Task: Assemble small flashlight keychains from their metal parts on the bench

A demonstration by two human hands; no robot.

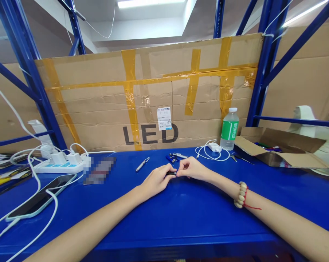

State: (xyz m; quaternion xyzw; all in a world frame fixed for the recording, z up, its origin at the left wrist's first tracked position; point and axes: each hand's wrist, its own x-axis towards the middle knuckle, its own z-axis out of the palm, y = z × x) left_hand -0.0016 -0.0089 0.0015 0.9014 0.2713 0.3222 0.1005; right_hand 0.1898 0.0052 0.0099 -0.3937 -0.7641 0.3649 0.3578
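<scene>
My left hand (156,179) and my right hand (191,168) meet in the middle of the blue table (180,214). Both pinch a small dark pen-like object (171,173) between their fingertips, one at each end. A silver pen-like torch (141,164) lies just beyond my left hand. Several small blue and silver items (174,157) lie just beyond my right hand. A bead bracelet (241,195) sits on my right wrist.
A cardboard sheet marked LED (150,98) stands behind the table. At left lie a power strip with chargers (61,164) and a phone (41,198) on a white cable. At right stand a water bottle (229,129), a white charger (214,147) and an open cardboard box (279,147).
</scene>
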